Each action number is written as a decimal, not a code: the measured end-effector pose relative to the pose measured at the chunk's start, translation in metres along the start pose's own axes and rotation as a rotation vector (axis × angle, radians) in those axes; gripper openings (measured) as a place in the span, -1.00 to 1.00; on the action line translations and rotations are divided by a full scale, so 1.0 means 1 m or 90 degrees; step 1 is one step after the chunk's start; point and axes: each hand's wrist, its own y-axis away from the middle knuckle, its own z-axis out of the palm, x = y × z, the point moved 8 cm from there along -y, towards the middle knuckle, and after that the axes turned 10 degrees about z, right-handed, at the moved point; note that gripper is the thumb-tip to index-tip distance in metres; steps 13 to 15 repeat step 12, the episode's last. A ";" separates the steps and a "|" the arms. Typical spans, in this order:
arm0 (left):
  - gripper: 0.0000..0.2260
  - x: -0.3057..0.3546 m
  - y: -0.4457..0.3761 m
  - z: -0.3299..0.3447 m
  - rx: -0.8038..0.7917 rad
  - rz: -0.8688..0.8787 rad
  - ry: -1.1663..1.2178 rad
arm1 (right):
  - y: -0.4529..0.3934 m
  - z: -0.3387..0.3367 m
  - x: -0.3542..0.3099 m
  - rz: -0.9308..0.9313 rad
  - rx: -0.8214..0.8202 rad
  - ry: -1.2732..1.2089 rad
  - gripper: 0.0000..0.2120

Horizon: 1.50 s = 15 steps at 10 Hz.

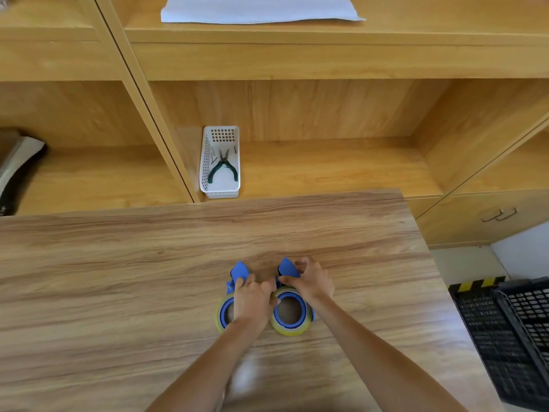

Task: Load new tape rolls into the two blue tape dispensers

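Note:
Two blue tape dispensers lie side by side on the wooden table (148, 278), each with a yellowish tape roll around its blue hub. My left hand (252, 301) rests over the left dispenser (239, 272) and hides most of its roll (221, 315). My right hand (312, 281) grips the blade end of the right dispenser (287, 267). The right tape roll (291, 327) is plainly visible with its hollow centre. Thumb and fingers of both hands meet between the two dispensers.
A white plastic basket (220, 185) holding green-handled pliers (222, 168) stands on the shelf behind the table. A black crate (511, 337) sits on the floor at the right. White paper (258, 8) lies on the upper shelf.

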 end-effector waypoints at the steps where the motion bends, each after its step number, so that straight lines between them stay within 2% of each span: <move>1: -0.73 0.000 0.000 -0.003 0.004 -0.007 0.001 | 0.001 -0.001 0.001 0.017 0.009 -0.015 -0.48; 4: -0.73 -0.001 0.002 -0.007 0.011 -0.007 0.003 | 0.002 -0.001 0.000 0.027 -0.012 -0.021 -0.50; 8: -0.64 0.000 0.016 -0.006 -0.022 0.043 -0.030 | 0.004 0.007 0.008 -0.030 -0.086 -0.021 -0.68; 11: -0.65 0.002 0.040 -0.030 0.059 0.084 0.010 | 0.027 -0.004 0.008 -0.101 -0.115 0.071 -0.67; 12: -0.68 0.004 0.046 -0.039 0.094 0.106 0.022 | 0.032 -0.014 0.008 -0.125 -0.077 0.085 -0.65; 15: -0.68 0.004 0.046 -0.039 0.094 0.106 0.022 | 0.032 -0.014 0.008 -0.125 -0.077 0.085 -0.65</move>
